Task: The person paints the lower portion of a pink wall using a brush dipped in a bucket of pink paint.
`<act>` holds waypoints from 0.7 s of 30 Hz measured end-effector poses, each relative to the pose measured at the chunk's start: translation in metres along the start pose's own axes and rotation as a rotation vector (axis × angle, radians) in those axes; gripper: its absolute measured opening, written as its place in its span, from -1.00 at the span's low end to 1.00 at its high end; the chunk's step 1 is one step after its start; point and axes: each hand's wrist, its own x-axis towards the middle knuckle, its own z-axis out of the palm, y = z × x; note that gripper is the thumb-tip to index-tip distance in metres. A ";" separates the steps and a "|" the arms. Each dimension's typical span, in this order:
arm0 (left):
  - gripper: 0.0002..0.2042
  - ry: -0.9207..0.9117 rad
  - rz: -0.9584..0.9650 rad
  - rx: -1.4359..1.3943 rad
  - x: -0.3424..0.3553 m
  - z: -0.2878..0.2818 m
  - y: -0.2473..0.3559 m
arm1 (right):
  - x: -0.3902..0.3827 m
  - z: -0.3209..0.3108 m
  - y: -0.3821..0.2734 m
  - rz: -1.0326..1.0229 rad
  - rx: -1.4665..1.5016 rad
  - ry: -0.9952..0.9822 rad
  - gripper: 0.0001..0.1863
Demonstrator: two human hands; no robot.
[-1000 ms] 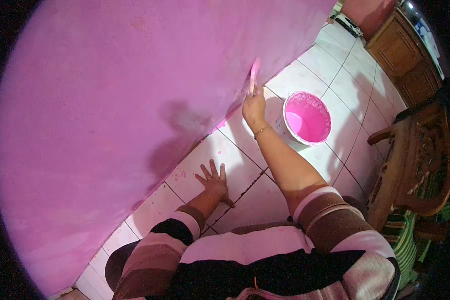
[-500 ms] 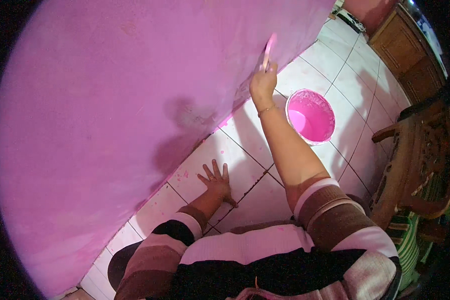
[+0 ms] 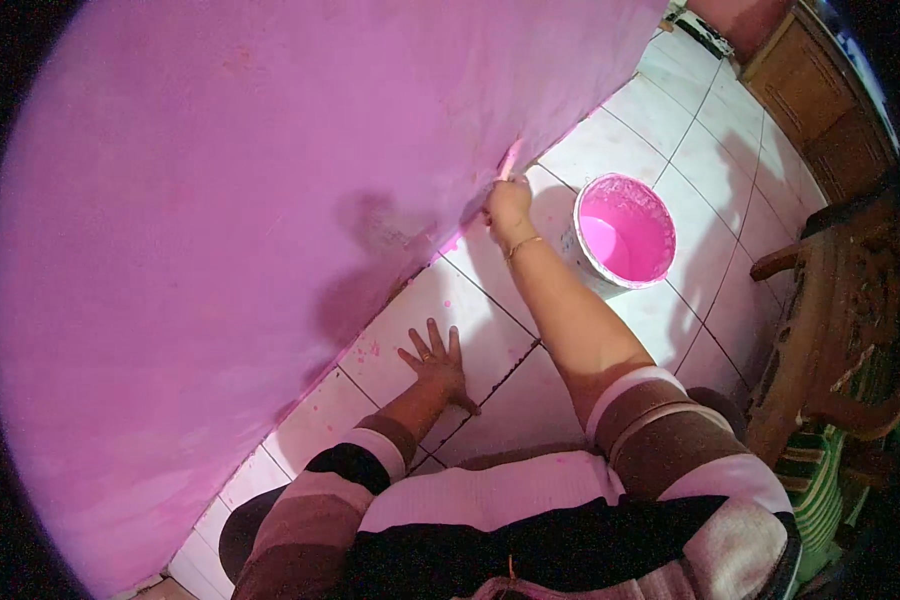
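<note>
My right hand is closed around a paintbrush smeared with pink, low against the pink wall. Its lower part is hidden by my fist, and I cannot tell whether it touches the wall. Just right of that hand, a white bucket stands on the floor with pink paint inside. My left hand lies on the tiles with its fingers spread, holding nothing.
White floor tiles carry pink drips along the wall's foot. Carved wooden furniture stands at the right, beside a green striped cloth. A brown wooden cabinet is at the far right.
My right hand has come down and slightly left with the paintbrush, closer to the foot of the wall. My left hand has kept its place on the tiles.
</note>
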 end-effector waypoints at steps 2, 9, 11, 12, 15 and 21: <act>0.51 -0.008 -0.014 -0.004 -0.002 0.000 -0.001 | -0.040 0.020 -0.004 0.066 0.143 -0.052 -0.87; 0.50 -0.041 -0.032 0.005 -0.004 -0.003 0.002 | -0.065 0.020 -0.041 -0.560 0.144 -0.104 -0.74; 0.50 -0.042 -0.030 0.005 -0.003 -0.003 0.001 | -0.047 0.018 -0.042 -0.342 0.079 0.065 -0.72; 0.50 -0.024 -0.022 -0.009 -0.003 0.001 -0.002 | -0.035 0.022 -0.032 -0.254 0.104 0.168 -0.78; 0.51 -0.003 -0.007 -0.009 -0.001 -0.002 0.001 | 0.001 -0.001 -0.018 -0.058 0.083 0.184 -0.90; 0.49 -0.033 -0.015 -0.001 -0.009 -0.012 0.004 | 0.015 -0.013 -0.039 0.219 0.276 -0.119 -0.94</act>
